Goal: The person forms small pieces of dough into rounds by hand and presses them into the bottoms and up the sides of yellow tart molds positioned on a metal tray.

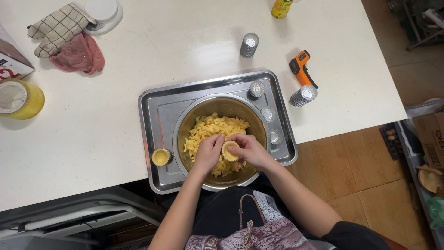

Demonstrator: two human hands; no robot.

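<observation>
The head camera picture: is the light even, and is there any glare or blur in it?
In the head view, the light is bright and fairly even on the white counter; soft glare streaks the steel tray and the bowl rim; both hands look sharp, with only faint shadows under them; the counter edges bow slightly, as from a wide lens.

Yellow bottle [281, 8] and red-white carton [11, 58] both cut off by edges

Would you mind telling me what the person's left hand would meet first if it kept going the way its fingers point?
The left hand points up and slightly right, so it would likely meet the yellow dough pieces in the steel bowl first; depth is unclear.
</observation>
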